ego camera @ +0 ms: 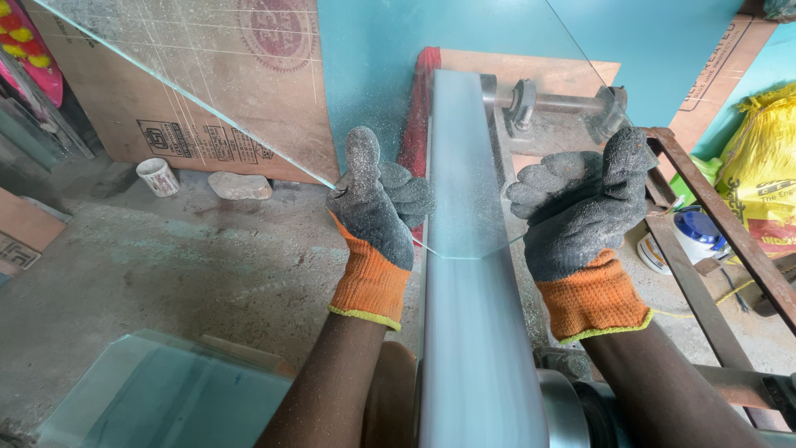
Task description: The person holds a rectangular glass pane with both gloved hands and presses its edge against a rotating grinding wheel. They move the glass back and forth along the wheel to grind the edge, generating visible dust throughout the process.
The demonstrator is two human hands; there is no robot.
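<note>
Glass, a large clear sheet with a pale green edge, is up in both our hands over the grey sanding belt, its rounded lower corner touching the belt just between our wrists. Our left hand in its grey-and-orange knit glove is clenched round the sheet's left edge, thumb up, while our right hand grips the right edge likewise. Left of us we've got open dusty concrete floor; right, a rusty steel frame crowds close.
</note>
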